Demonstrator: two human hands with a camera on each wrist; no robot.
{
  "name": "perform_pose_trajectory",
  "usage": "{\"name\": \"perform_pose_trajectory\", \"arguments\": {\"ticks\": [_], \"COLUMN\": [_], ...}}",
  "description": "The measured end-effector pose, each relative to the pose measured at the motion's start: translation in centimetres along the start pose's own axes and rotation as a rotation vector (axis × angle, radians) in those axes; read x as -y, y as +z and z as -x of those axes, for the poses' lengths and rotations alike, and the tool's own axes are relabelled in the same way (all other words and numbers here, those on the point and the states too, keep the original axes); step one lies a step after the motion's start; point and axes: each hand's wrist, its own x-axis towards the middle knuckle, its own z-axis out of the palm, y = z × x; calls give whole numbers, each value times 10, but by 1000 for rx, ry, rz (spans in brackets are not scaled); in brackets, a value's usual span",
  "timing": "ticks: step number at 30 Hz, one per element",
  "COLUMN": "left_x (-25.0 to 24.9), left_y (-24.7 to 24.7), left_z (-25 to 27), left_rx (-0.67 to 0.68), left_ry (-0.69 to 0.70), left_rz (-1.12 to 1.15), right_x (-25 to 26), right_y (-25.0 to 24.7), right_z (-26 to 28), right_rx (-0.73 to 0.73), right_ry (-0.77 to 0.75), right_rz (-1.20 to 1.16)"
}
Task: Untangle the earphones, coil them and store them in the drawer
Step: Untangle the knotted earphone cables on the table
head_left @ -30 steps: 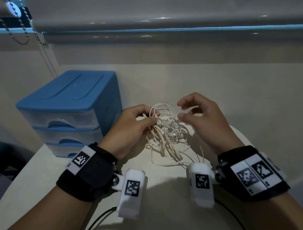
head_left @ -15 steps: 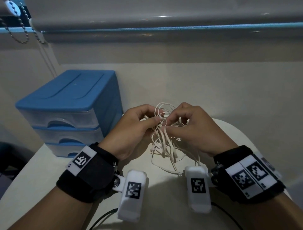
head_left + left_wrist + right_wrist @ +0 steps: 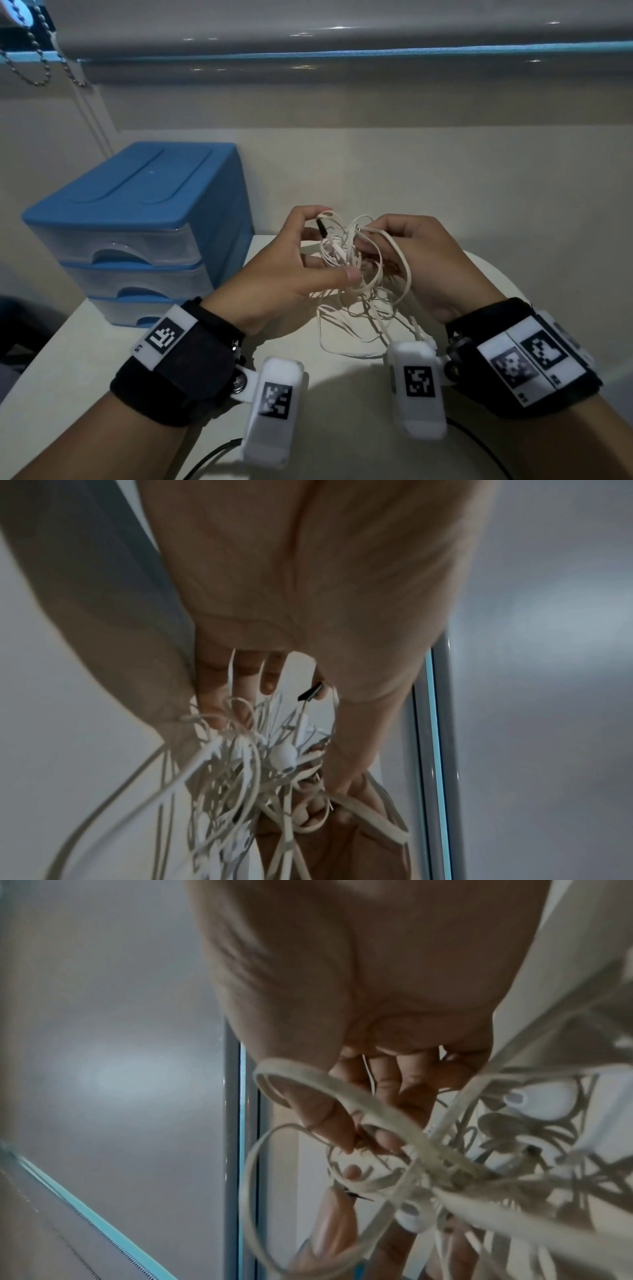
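Note:
A tangled bundle of white earphones (image 3: 356,274) hangs between both hands above the pale table (image 3: 102,342), with loose loops trailing down onto it. My left hand (image 3: 291,260) holds the bundle's left side, fingers curled over the top by a dark plug (image 3: 322,228) and thumb pressed against the lower strands. My right hand (image 3: 411,253) pinches a strand at the top right, and loops drape over its fingers. An earbud (image 3: 282,757) shows amid the knot in the left wrist view; thumb and forefinger (image 3: 337,1123) pinch cable in the right wrist view. The blue drawer unit (image 3: 137,219) stands at the left, its drawers closed.
A window ledge and wall (image 3: 342,85) run behind the table. A bead chain (image 3: 34,61) hangs at the top left. Dark cables (image 3: 212,452) trail from the wrist cameras near the front edge.
The right hand closed in from open fingers to pinch the cable. Both hands lifted the bundle slightly, and the left hand turned so its thumb points right.

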Motion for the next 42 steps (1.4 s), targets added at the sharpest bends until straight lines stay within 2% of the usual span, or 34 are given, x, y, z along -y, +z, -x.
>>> {"name": "perform_pose_trajectory", "arguments": {"ticks": [4, 7, 11, 16, 21, 25, 33, 38, 42], "left_x": [4, 6, 5, 5, 10, 9, 5, 7, 7], "left_y": [-2, -1, 2, 5, 3, 2, 0, 1, 1], "left_z": [-3, -4, -1, -2, -4, -3, -2, -3, -4], "left_rx": [-67, -2, 70, 44, 63, 61, 54, 39, 42], "left_ry": [-92, -143, -102, -58, -29, -41, -49, -61, -61], "left_rz": [-46, 8, 78, 82, -51, 24, -23, 11, -7], "right_x": [1, 0, 1, 3, 5, 7, 5, 3, 3], "right_y": [-1, -3, -3, -1, 2, 1, -5, -5, -4], "right_z": [-4, -7, -4, -2, 1, 3, 2, 2, 5], "right_rx": [-53, -64, -55, -46, -57, -90, -162, -134, -61], "right_ry": [41, 38, 22, -9, -52, -87, -92, -107, -62], "right_rz": [-120, -142, -159, -134, -79, -18, 108, 166, 179]}}
